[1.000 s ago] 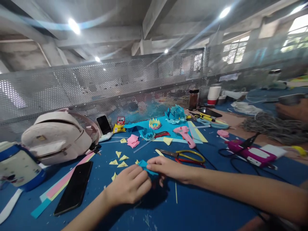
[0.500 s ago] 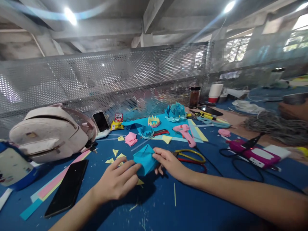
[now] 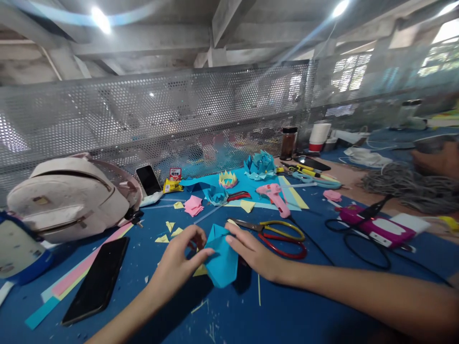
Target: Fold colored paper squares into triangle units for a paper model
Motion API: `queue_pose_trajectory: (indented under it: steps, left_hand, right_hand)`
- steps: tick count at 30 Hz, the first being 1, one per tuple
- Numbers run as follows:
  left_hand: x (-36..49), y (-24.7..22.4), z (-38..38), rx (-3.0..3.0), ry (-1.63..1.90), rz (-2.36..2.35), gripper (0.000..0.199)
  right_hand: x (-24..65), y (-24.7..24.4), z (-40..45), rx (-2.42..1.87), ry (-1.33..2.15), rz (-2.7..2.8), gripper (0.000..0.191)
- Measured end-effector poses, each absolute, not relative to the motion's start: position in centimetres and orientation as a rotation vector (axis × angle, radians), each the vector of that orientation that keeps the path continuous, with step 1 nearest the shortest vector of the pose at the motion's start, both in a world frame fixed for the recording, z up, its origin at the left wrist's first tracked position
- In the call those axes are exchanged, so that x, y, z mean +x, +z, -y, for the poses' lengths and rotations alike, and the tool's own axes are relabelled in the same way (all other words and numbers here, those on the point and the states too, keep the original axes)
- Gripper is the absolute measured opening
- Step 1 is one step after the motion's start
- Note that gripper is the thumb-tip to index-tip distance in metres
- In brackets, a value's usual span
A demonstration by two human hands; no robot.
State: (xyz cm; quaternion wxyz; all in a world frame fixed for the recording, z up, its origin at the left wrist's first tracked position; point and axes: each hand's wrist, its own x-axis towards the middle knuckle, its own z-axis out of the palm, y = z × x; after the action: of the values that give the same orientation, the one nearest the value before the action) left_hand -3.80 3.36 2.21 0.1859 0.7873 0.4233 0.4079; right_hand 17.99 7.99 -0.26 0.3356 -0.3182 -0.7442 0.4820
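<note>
Blue paper (image 3: 222, 263) up between two hands, over the table (image 3: 287, 306)!

Its long axis ran from the far side toward the wearer, leaning slightly right at the near end, a pointed corner facing away; and there was the right hand (image 3: 260, 253), fingers nearly closed, gripping the upper right edge, while the left hand (image 3: 181, 253) curled half open, thumb touching the left side. Half a second earlier the paper sat farther off, and the scissors' (image 3: 260, 227) blades, then covered, had come into sight! The paper's underside stayed hidden, some right fingertips unclear.
</note>
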Motion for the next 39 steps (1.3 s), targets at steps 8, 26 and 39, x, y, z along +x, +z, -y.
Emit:
queue_pose_trajectory:
  steps: [8, 26, 39]
  left_hand:
    - [-1.7, -0.1, -3.4, 1.758, 1.131, -1.073, 0.038]
    - [-3.1, 0.7, -3.8, 1.635, 1.149, -1.251, 0.045]
    - [-2.5, 0.6, -2.7, 1.84, 1.271, -1.303, 0.027]
  right_hand:
    - [17.7, 0.4, -8.0, -0.818, 0.928, 2.16, 0.028]
    - [17.4, -0.2, -8.5, -0.82, 1.437, 1.719, 0.056]
    - [17.2, -0.3, -7.4, -0.731, 1.575, 1.877, 0.044]
